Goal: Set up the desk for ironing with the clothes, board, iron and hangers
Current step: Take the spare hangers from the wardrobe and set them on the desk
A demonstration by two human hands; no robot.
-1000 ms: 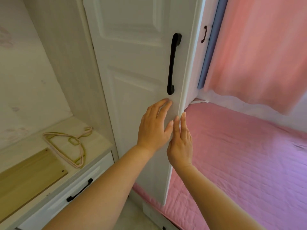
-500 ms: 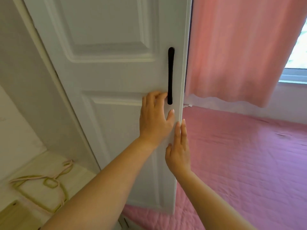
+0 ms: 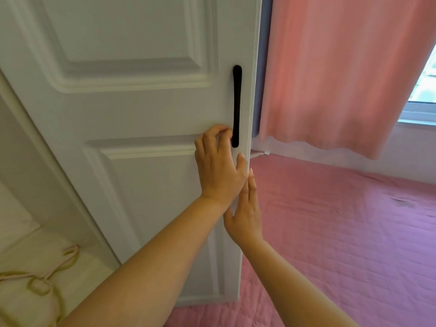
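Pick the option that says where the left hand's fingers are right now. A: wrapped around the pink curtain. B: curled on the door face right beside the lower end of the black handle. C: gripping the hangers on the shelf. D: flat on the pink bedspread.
B: the left hand rests on the white door with its fingers curled next to the bottom of the black handle.

A big white door [image 3: 132,142] with raised panels fills the left side. A long black handle [image 3: 236,106] runs up and down near its edge, just past the fingertips. Beyond the fingers to the right hangs a pink curtain [image 3: 337,74]. A bright window [image 3: 422,90] peeks out beside it. Under it all lies a pink quilted cover [image 3: 342,232]. Daylight comes in.
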